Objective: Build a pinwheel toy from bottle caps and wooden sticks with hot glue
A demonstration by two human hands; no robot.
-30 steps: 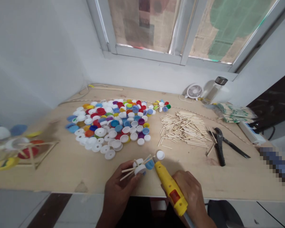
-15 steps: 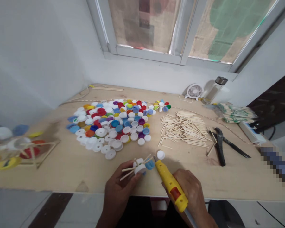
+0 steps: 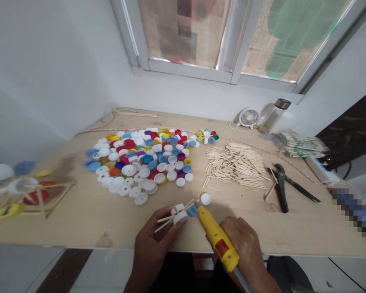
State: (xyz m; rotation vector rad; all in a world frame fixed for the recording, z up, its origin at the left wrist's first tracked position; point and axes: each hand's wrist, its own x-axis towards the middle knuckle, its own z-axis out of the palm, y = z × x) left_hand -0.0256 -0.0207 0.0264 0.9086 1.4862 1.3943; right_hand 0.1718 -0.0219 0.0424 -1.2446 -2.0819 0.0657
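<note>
My left hand [image 3: 151, 240] pinches a small assembly of bottle caps and wooden sticks [image 3: 179, 213] at the near edge of the wooden table [image 3: 88, 211]. A blue cap on the assembly faces right. My right hand [image 3: 244, 248] grips a yellow glue gun [image 3: 216, 239] with a red trigger, and its nozzle touches the blue cap. A single white cap [image 3: 205, 198] lies just beyond the nozzle.
A heap of coloured bottle caps [image 3: 143, 160] covers the table's middle left, a pile of wooden sticks [image 3: 236, 165] lies to its right. Black pliers [image 3: 282, 185], a small white fan [image 3: 249, 117], a bottle [image 3: 274, 114] and a cap-and-stick model [image 3: 18, 191] at the left also stand here.
The glue gun's nozzle has moved slightly left, closing onto the blue cap of the assembly. The left hand has kept its hold almost still.
</note>
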